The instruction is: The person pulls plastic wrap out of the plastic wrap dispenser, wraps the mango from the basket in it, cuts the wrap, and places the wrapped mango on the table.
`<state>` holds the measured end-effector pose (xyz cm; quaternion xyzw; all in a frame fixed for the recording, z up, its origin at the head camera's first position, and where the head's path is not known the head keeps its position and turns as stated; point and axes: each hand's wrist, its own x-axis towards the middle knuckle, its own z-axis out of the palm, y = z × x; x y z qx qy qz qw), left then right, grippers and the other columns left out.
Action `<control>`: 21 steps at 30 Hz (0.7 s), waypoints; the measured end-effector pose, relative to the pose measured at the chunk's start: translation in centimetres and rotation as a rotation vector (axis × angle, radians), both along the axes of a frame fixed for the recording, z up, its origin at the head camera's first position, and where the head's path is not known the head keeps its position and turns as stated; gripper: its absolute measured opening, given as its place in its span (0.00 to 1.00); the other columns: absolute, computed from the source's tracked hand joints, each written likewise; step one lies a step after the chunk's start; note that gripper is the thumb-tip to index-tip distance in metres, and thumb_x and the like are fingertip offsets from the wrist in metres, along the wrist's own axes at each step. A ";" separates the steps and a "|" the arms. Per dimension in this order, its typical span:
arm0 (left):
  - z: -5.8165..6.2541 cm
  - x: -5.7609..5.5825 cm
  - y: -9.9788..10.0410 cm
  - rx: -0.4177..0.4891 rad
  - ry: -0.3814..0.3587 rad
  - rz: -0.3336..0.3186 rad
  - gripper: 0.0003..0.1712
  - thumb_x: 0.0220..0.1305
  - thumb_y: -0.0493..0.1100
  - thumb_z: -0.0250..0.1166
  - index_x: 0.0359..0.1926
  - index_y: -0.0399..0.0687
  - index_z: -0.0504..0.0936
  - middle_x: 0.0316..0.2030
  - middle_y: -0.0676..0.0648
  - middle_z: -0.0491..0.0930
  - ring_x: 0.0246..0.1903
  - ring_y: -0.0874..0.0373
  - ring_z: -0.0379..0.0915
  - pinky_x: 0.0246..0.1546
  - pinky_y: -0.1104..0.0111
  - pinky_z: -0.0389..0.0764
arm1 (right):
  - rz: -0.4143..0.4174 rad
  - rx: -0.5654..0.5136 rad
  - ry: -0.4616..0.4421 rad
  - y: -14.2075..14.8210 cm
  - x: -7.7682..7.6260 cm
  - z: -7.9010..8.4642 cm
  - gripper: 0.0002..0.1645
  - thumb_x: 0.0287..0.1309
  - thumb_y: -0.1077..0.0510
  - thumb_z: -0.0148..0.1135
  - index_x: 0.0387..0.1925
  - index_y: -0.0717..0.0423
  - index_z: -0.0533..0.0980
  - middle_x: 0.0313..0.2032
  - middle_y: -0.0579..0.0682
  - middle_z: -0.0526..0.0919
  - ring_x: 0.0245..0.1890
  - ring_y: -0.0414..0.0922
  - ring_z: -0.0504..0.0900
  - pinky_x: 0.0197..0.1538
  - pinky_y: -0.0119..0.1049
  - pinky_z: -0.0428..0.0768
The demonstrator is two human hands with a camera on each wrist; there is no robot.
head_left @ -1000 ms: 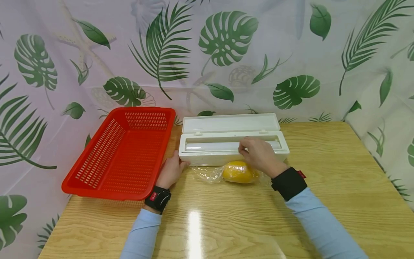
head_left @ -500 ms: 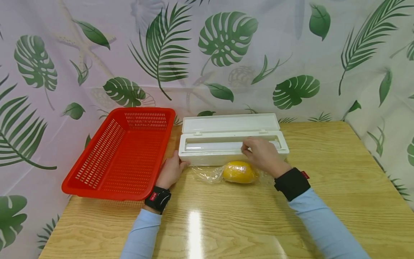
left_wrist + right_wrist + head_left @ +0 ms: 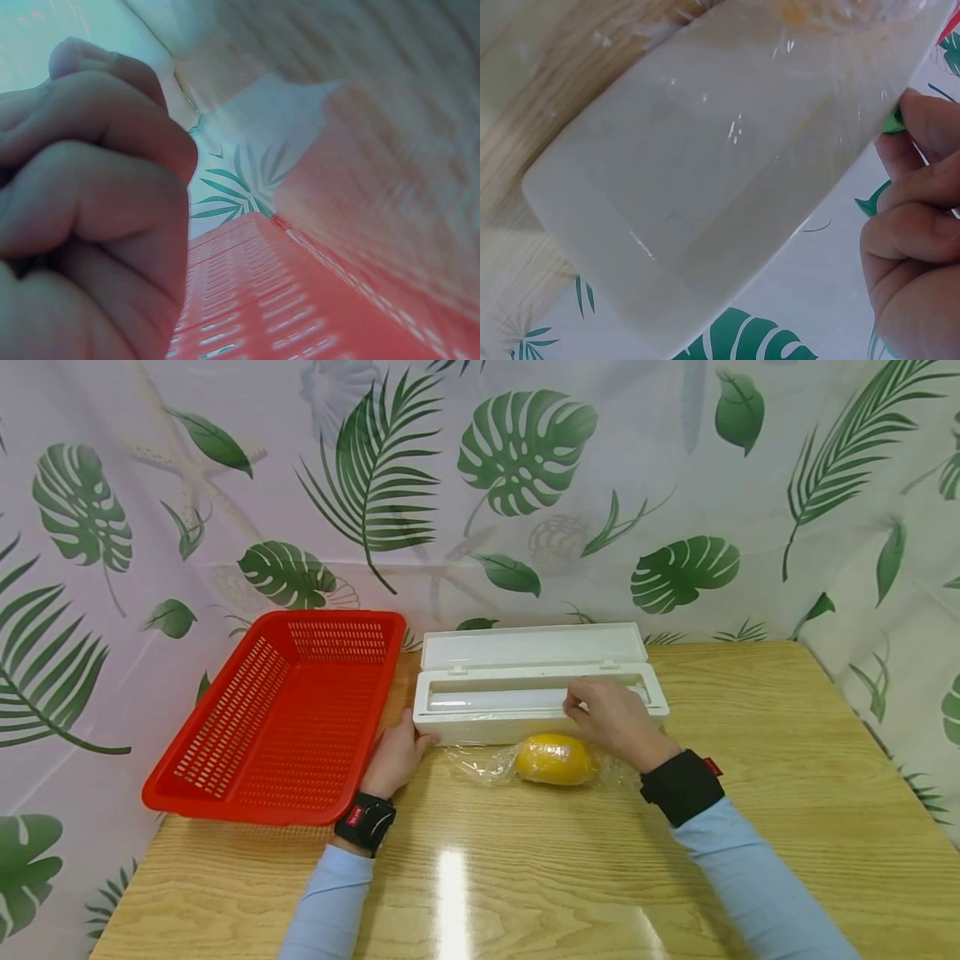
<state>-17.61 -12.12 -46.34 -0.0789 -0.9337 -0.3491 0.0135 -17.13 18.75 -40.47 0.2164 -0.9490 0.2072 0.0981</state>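
Note:
A white cling film dispenser (image 3: 480, 727) lies with its lid (image 3: 534, 647) flipped back and the film roll (image 3: 495, 699) showing inside. My left hand (image 3: 395, 758) grips its left end, fingers curled in the left wrist view. Above the dispenser's front edge, my right hand (image 3: 617, 718) pinches a small green slide cutter (image 3: 893, 122), mostly hidden by the fingers. Directly in front of the box sits a yellow, rounded fruit-like thing (image 3: 555, 760) under clear cling film (image 3: 480, 764). Film also stretches over the box's front, visible in the right wrist view.
A red plastic basket (image 3: 300, 735) with slotted walls stands at the left, its right rim close beside the left forearm. The wooden table (image 3: 525, 868) meets a leaf-patterned cloth (image 3: 420, 485) behind the box.
My right hand has slid a little to the right along the dispenser's front edge. The left hand, the dispenser and the wrapped yellow thing have stayed in place.

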 end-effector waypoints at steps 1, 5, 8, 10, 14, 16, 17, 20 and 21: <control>0.0 0.0 0.0 -0.001 0.000 0.000 0.22 0.60 0.43 0.62 0.48 0.36 0.65 0.37 0.29 0.80 0.36 0.42 0.75 0.37 0.48 0.76 | 0.001 -0.001 0.003 0.0 0.0 0.0 0.06 0.52 0.66 0.61 0.24 0.54 0.75 0.26 0.50 0.78 0.23 0.44 0.70 0.25 0.40 0.74; -0.1 0.0 0.1 0.003 -0.007 0.000 0.21 0.60 0.43 0.62 0.48 0.37 0.65 0.38 0.29 0.80 0.36 0.42 0.75 0.37 0.48 0.76 | -0.002 -0.001 0.010 0.2 0.1 -0.1 0.07 0.52 0.66 0.61 0.23 0.53 0.75 0.26 0.49 0.77 0.23 0.44 0.70 0.25 0.39 0.73; -0.2 0.0 0.1 0.002 -0.009 -0.001 0.21 0.60 0.43 0.62 0.48 0.37 0.65 0.38 0.29 0.79 0.37 0.42 0.75 0.37 0.48 0.76 | -0.001 0.004 0.010 0.4 0.1 -0.3 0.07 0.52 0.65 0.61 0.23 0.53 0.74 0.25 0.49 0.77 0.23 0.44 0.70 0.25 0.39 0.73; -0.2 0.0 0.1 0.000 -0.008 -0.002 0.22 0.60 0.43 0.62 0.48 0.37 0.65 0.38 0.29 0.80 0.37 0.42 0.75 0.37 0.48 0.76 | 0.001 0.005 0.007 0.5 0.1 -0.4 0.07 0.52 0.65 0.60 0.24 0.53 0.74 0.25 0.49 0.77 0.23 0.44 0.70 0.25 0.39 0.73; -0.1 0.1 0.1 0.003 -0.012 0.002 0.21 0.60 0.44 0.62 0.48 0.37 0.65 0.38 0.29 0.80 0.36 0.43 0.75 0.37 0.49 0.76 | -0.003 0.012 0.014 0.8 0.1 -0.5 0.07 0.53 0.65 0.60 0.24 0.52 0.74 0.26 0.49 0.77 0.23 0.44 0.70 0.25 0.39 0.72; 0.0 0.1 0.0 0.009 -0.012 0.002 0.21 0.60 0.43 0.62 0.48 0.37 0.65 0.38 0.29 0.80 0.36 0.43 0.75 0.37 0.49 0.76 | -0.005 0.009 0.021 0.9 0.1 -0.6 0.07 0.53 0.65 0.60 0.24 0.52 0.74 0.26 0.49 0.77 0.23 0.44 0.70 0.25 0.39 0.72; 0.0 0.1 0.0 0.014 -0.011 0.000 0.21 0.60 0.43 0.62 0.48 0.37 0.65 0.38 0.29 0.80 0.36 0.43 0.75 0.37 0.49 0.76 | -0.006 0.010 0.026 1.0 0.1 -0.6 0.07 0.53 0.65 0.60 0.24 0.52 0.74 0.26 0.49 0.77 0.23 0.44 0.70 0.25 0.39 0.72; 0.1 0.1 0.0 0.020 -0.005 -0.005 0.21 0.60 0.43 0.62 0.48 0.37 0.65 0.39 0.29 0.80 0.37 0.43 0.75 0.39 0.48 0.76 | -0.003 0.004 0.038 1.1 0.1 -0.6 0.07 0.52 0.65 0.61 0.24 0.52 0.75 0.26 0.49 0.78 0.23 0.44 0.70 0.26 0.40 0.73; 0.1 0.1 0.0 0.021 -0.004 -0.005 0.21 0.60 0.43 0.62 0.48 0.37 0.65 0.39 0.29 0.80 0.37 0.42 0.75 0.39 0.48 0.76 | -0.001 0.001 0.040 1.1 0.1 -0.6 0.07 0.52 0.65 0.61 0.24 0.52 0.75 0.26 0.50 0.78 0.23 0.44 0.70 0.26 0.40 0.73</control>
